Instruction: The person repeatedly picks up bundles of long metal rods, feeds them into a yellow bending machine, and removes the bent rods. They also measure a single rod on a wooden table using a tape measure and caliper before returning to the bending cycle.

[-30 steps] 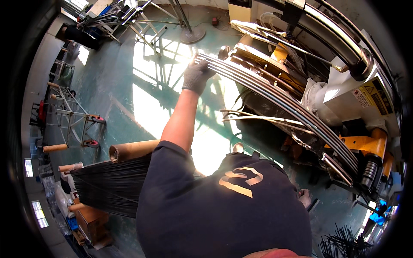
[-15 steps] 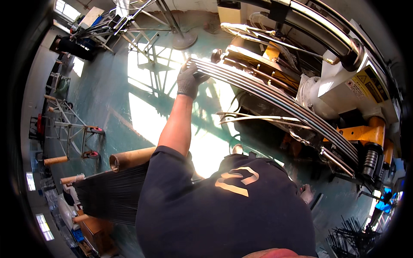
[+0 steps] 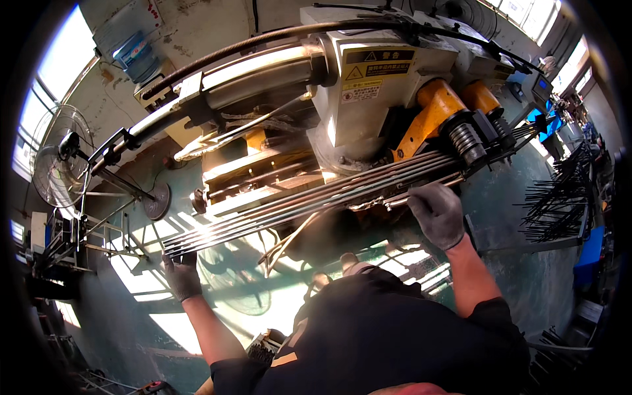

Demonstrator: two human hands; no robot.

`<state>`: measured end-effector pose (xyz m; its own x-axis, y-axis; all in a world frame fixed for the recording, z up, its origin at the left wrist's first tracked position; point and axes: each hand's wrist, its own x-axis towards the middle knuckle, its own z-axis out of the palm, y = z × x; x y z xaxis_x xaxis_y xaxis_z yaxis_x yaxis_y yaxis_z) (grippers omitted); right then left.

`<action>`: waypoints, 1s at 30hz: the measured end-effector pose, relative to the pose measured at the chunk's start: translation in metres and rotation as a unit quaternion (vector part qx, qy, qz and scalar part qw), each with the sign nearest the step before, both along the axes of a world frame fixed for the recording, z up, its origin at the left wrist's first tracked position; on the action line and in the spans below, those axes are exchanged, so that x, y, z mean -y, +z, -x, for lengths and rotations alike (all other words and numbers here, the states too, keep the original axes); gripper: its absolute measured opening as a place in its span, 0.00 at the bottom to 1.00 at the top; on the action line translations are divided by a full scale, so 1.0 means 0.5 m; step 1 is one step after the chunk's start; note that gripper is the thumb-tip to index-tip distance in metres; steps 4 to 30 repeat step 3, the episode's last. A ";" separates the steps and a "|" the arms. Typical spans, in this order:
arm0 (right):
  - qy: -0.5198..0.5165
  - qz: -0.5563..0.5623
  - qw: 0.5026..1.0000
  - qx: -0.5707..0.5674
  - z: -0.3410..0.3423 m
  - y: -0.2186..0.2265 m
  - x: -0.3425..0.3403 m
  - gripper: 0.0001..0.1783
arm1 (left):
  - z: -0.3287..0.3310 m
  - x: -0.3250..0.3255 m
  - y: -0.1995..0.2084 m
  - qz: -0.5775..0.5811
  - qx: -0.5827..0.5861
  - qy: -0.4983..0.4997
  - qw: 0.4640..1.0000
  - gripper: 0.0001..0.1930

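Note:
Several long thin metal rods (image 3: 342,192) lie side by side across the front of a machine, their right part running in under its orange brackets (image 3: 428,118). My left hand (image 3: 182,276), in a dark grey glove, is closed round the left ends of these rods. My right hand (image 3: 438,216), gloved too, is raised just below the rods near the machine's ribbed dark cylinder (image 3: 466,141). Its fingers are curled in; whether anything is inside them is hidden. A shorter rod (image 3: 431,189) passes right by its fingertips.
The machine's grey-white housing (image 3: 361,108) bears yellow warning labels. A pedestal fan (image 3: 62,155) stands at the far left, near a blue water bottle (image 3: 137,56). Piles of dark rods (image 3: 559,197) lie at the right. Pale hoses (image 3: 289,243) hang below the rods.
My view has turned right toward the machine. My right hand has risen from beside my body to the rods. My left hand still grips the rod ends.

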<state>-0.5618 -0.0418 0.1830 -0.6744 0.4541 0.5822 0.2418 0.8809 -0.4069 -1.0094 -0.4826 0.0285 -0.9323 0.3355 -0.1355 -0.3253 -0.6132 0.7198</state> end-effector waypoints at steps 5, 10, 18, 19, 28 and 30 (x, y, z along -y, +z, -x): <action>-0.019 -0.069 0.994 -0.085 0.069 0.147 -0.100 0.08 | -0.019 -0.015 -0.002 -0.032 0.008 0.055 0.998 0.32; -0.019 -0.069 0.994 -0.085 0.069 0.147 -0.100 0.08 | -0.019 -0.015 -0.002 -0.032 0.008 0.055 0.998 0.32; -0.019 -0.069 0.994 -0.085 0.069 0.147 -0.100 0.08 | -0.019 -0.015 -0.002 -0.032 0.008 0.055 0.998 0.32; -0.019 -0.069 0.994 -0.085 0.069 0.147 -0.100 0.08 | -0.019 -0.015 -0.002 -0.032 0.008 0.055 0.998 0.32; -0.019 -0.069 0.994 -0.085 0.069 0.147 -0.100 0.08 | -0.019 -0.015 -0.002 -0.032 0.008 0.055 0.998 0.32; -0.019 -0.069 0.994 -0.085 0.069 0.147 -0.100 0.08 | -0.019 -0.015 -0.002 -0.032 0.008 0.055 0.998 0.32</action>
